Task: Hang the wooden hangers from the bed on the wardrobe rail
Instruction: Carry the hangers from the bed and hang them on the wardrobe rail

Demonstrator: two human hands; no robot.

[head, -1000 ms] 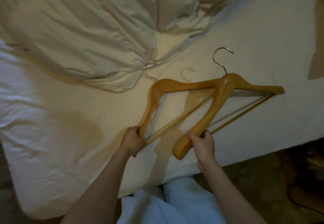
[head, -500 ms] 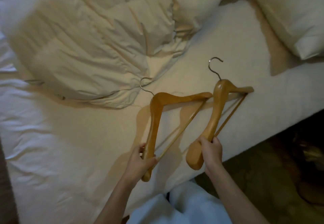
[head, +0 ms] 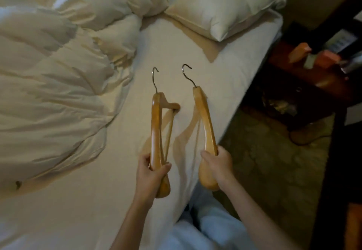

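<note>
Two wooden hangers are up off the bed (head: 195,58) — the left hand (head: 150,173) has its fingers wrapped round the arm end of the left hanger (head: 155,132), the right hand (head: 217,164) is clamped on the right hanger (head: 204,120). Pick-up looks done; no wardrobe rail in sight, so the carrying and hanging remain.

Left hand (head: 150,168) fisted, thumb across, right hand (head: 219,163) fisted, both forearms bare and extended forward
</note>
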